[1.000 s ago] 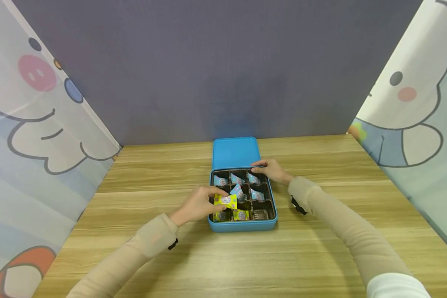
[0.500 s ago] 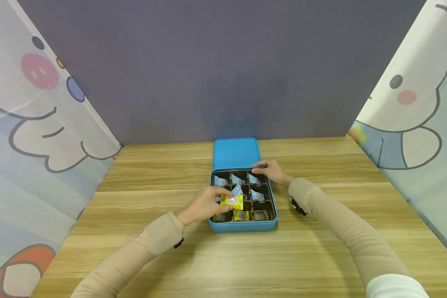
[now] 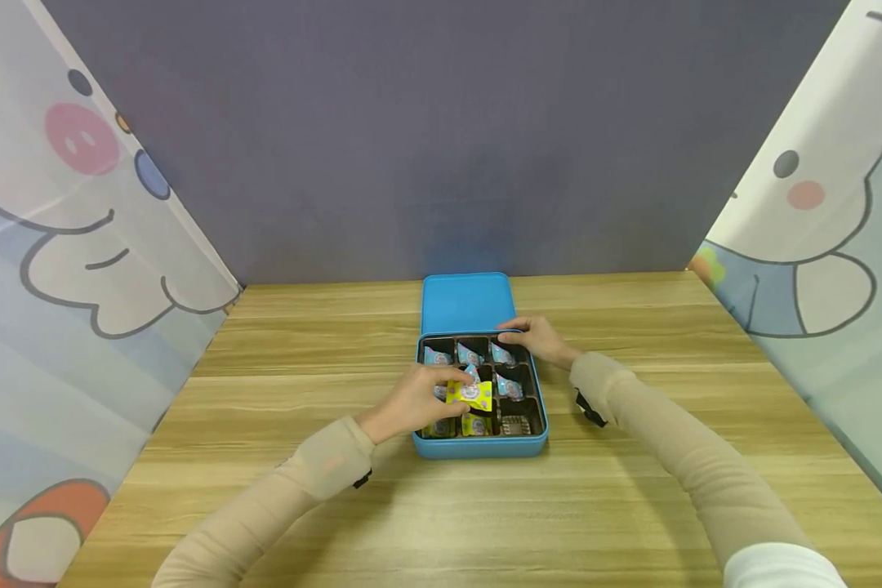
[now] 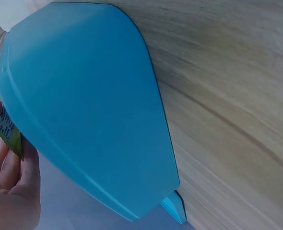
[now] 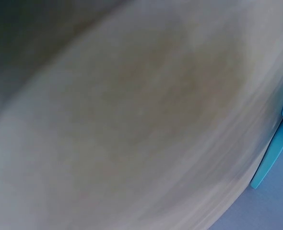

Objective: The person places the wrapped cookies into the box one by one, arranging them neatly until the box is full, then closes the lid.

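Note:
My left hand [image 3: 415,398] pinches a yellow wrapped candy [image 3: 476,395] between thumb and fingers, over the middle of the blue box [image 3: 478,448]. The left wrist view shows the candy [image 4: 8,129] edge-on between the fingers, beside the box's wall [image 4: 93,110]. A dark tray in the box has several compartments. Blue wrapped candies [image 3: 509,387] lie in the back and middle rows, yellow ones [image 3: 475,425] in the front row; the front right compartment [image 3: 516,425] has no candy. My right hand [image 3: 544,339] grips the box's rim at the back right corner, thumb inside.
The box's blue lid [image 3: 466,302] lies folded back behind it on the wooden table [image 3: 632,490]. A grey panel [image 3: 441,139] stands along the table's far edge. Curtains with cartoon prints [image 3: 801,245] hang at both sides.
My left hand has moved a little to the right with the yellow candy, from above the left column to above the middle one. The right hand stays at the rim.

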`<action>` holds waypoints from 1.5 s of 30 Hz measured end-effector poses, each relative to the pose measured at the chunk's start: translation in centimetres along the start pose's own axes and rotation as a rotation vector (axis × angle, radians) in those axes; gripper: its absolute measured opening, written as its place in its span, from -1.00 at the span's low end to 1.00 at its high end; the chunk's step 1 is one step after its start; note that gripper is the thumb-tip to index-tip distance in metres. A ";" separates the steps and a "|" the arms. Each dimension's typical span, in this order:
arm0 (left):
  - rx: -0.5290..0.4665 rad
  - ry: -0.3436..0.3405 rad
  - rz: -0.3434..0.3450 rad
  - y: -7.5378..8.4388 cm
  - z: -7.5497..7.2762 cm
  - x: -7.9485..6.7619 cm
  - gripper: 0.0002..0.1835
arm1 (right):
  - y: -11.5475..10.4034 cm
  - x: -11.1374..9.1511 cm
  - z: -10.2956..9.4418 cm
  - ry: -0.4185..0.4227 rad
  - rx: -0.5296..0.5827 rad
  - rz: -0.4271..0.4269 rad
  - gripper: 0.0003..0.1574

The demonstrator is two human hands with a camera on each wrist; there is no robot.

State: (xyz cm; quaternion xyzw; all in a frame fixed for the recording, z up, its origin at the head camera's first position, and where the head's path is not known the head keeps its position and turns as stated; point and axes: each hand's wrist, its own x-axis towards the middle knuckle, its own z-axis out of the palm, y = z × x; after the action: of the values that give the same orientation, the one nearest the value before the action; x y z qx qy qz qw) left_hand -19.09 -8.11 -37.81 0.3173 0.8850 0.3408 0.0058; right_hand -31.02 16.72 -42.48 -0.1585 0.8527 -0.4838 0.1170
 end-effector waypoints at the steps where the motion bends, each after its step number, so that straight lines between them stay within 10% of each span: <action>1: 0.006 -0.002 0.004 0.1 0.0 0.0 -0.61 | 0.0 0.0 0.0 -0.002 -0.001 0.003 -0.53; 45: 0.083 -0.077 0.140 1.7 2.7 1.8 -0.58 | 0.0 -0.1 -0.1 -0.002 -0.005 0.017 -0.51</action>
State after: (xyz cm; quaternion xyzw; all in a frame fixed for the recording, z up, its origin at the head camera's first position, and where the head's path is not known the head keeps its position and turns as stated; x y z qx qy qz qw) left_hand -19.01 -4.51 -38.46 0.3912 0.8731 0.2910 0.0028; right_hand -30.96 16.84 -42.37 -0.1519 0.8552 -0.4803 0.1219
